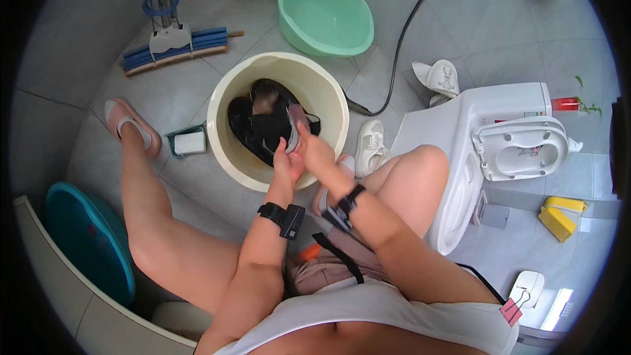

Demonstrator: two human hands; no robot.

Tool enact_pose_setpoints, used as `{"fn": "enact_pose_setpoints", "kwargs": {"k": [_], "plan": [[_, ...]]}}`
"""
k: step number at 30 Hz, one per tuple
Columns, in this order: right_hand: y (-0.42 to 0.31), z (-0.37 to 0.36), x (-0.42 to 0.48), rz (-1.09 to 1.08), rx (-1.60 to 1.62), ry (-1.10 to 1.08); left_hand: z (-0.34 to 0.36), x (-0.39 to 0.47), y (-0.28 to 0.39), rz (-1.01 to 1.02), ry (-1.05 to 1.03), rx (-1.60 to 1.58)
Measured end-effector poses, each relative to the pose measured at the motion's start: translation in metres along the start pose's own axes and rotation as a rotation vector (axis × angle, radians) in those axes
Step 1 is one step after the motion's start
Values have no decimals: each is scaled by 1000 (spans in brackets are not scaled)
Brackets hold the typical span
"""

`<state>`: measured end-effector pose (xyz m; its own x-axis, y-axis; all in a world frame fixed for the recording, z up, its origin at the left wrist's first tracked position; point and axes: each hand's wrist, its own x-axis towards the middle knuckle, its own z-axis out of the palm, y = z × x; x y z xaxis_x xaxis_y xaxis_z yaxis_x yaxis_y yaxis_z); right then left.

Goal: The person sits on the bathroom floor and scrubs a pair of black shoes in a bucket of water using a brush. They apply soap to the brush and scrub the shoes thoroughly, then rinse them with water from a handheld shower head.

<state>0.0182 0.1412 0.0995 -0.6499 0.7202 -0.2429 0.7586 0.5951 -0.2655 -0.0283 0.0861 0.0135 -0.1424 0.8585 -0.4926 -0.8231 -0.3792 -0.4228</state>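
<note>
Before me on the floor stands a cream plastic basin [217,148] with black shoes [241,123] lying in it. My right hand [315,153] grips what looks like a scrubbing brush [296,125], mauve with pale bristles, held above the shoes. Close beside it, my left hand [288,165] curls at the brush's lower end, its thumb pointing up. Whether those left fingers also hold a shoe or part of the brush is hidden. Both wrists wear black straps with small devices.
Left of the basin, a white soap bar [190,143] lies in a green soap dish [173,134]. Behind are a blue sponge mop [177,49], a mint basin [325,15] and a black hose [397,54]. A white sneaker [373,148] and toilet [458,197] stand right; a teal tub [88,241], left.
</note>
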Motion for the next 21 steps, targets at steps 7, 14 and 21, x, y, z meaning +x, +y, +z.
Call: {"fn": "enact_pose_setpoints", "kwargs": {"k": [7, 14, 21], "plan": [[-20, -1, -60, -64, 6, -164, -6, -9, 8, -21, 15, -22], [-15, 3, -48, 33, 38, -197, -10, -4, 14, -22, 100, -121], [5, 4, 2, 62, -20, -82, 8, -9, -5, -47, 125, -17]]}}
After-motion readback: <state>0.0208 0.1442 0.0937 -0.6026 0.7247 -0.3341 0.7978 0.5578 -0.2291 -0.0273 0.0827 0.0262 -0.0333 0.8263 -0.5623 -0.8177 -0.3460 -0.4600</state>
